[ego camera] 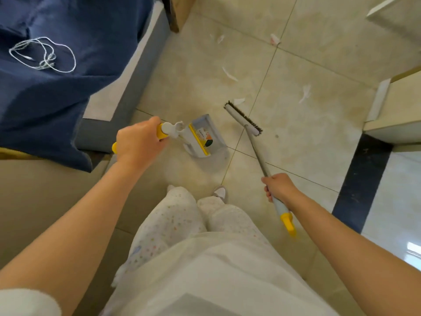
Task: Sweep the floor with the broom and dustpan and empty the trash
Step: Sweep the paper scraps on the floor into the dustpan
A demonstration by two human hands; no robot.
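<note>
Two hands: each one holds a tool tight.
Left hand (pixel 139 142): wrapped round the yellow dustpan handle.
Dustpan (pixel 205 137): low by the floor, near the bed.
Broom (pixel 242 118): brush on the tiles beside the pan.
Right hand (pixel 279 188): grips the broom pole.
Good sweep: short pulls should bring the paper scraps (pixel 230 74) to a flat pan.
In the way: bed corner (pixel 95 135) on the left, pale ledge (pixel 391 119) on the right.
</note>
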